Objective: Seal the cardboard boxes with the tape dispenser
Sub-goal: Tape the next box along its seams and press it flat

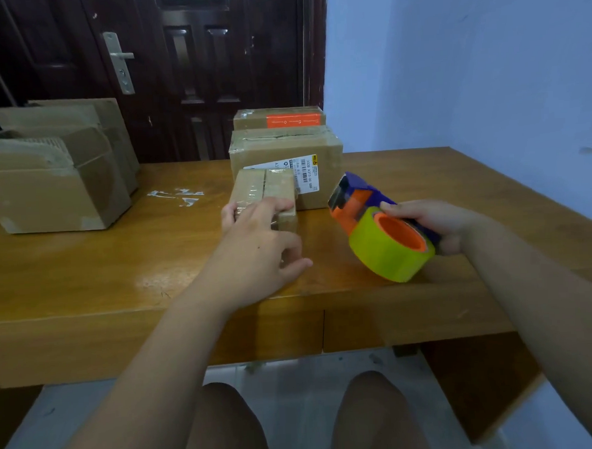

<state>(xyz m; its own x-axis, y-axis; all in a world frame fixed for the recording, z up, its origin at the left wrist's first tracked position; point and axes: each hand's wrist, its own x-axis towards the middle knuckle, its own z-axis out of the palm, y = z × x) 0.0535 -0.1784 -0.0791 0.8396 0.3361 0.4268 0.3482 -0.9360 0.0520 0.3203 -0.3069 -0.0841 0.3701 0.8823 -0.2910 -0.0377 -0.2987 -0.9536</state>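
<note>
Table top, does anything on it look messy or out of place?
Yes: shiny scraps of clear tape are stuck flat to the wooden table, between the open boxes on the left and the small box under the left hand.

The tape dispenser (355,200) is purple and orange, its tape roll (388,250) yellow-green around an orange core. The small box (265,195) is plain brown under glossy clear tape. The bigger box (284,149) behind is brown with a white barcode label (302,174) cornered in yellow. The farthest box (278,117) carries an orange band. The table (118,261) is honey-brown wood, the door (193,58) dark reddish brown, the wall (485,60) pale blue.
</note>
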